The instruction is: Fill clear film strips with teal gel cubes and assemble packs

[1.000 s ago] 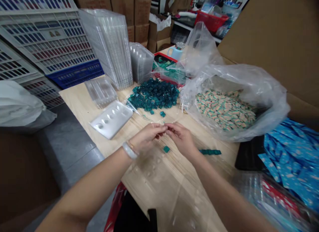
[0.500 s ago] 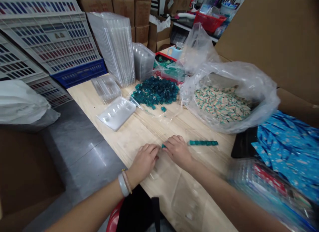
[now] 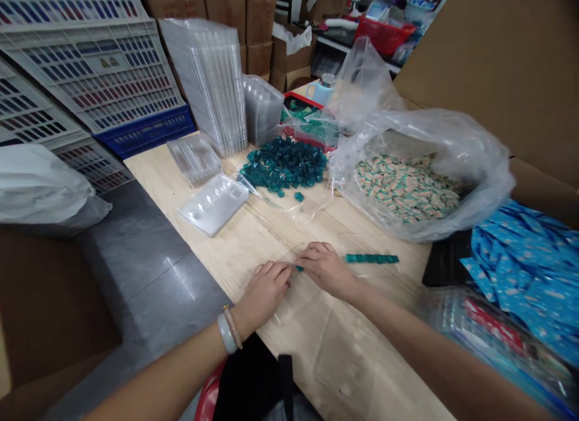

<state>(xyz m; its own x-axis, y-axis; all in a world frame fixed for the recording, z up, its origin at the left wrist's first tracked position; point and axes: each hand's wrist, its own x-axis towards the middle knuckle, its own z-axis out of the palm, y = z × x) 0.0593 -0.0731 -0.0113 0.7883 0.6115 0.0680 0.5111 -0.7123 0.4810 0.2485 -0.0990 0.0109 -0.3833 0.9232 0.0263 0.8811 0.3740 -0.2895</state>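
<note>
My left hand [image 3: 268, 288] rests near the front of the wooden table, its fingers pressed together and bent downward over some clear film. What lies under its fingertips is hidden. Close beside it, almost touching, my right hand [image 3: 326, 269] has its fingers closed over a small teal translucent piece [image 3: 299, 268], of which only a corner shows. Right of that hand lies a straight row of teal pieces [image 3: 373, 259] set end to end. A thin clear plastic sheet [image 3: 332, 342] spreads under and in front of my hands.
A heap of teal pieces [image 3: 284, 164] sits farther back, beside a white molded tray [image 3: 213, 205] and stacked clear trays [image 3: 205, 89]. At right stands a clear bag [image 3: 479, 167] of small wrapped pieces, then blue patterned plastic [image 3: 525, 270]. White crates [image 3: 104, 65] stand at left.
Both hands stay in nearly the same place, with slight finger movement; the right hand's fingers lie a little flatter over the teal piece. The whole view has shifted slightly.
</note>
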